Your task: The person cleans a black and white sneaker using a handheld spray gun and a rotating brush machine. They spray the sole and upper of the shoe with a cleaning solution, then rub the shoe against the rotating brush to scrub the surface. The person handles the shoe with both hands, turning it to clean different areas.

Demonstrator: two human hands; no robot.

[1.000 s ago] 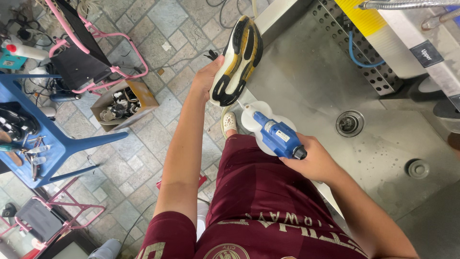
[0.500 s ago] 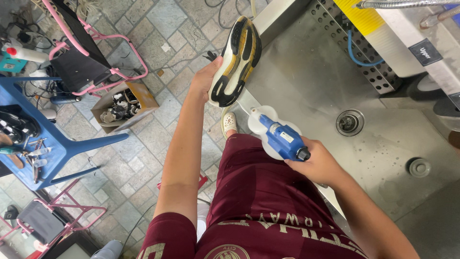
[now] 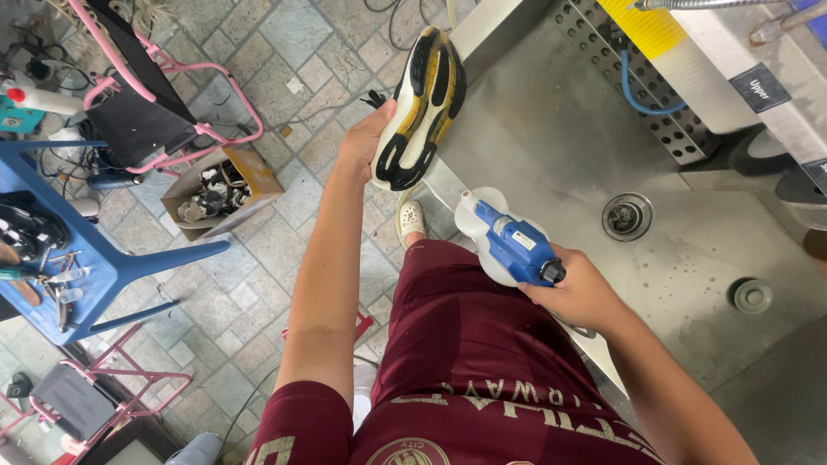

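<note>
My left hand (image 3: 366,142) grips a sports shoe (image 3: 420,108) with its black, yellow and white sole turned up towards me, held over the left edge of a steel sink (image 3: 551,129). Lower right, my right hand (image 3: 575,288) holds a blue and white hand-held power tool (image 3: 508,241) with a round white head, pointing up-left towards the shoe. A gap remains between tool and shoe.
The sink has a round drain (image 3: 626,215) and a loose plug (image 3: 752,295). On the tiled floor to the left stand a blue table (image 3: 103,258) with small tools, a cardboard box (image 3: 220,189) of bits, and pink-framed racks (image 3: 155,103).
My right hand has shifted the blue tool slightly to the right and down. The shoe has stayed almost in place in my left hand.
</note>
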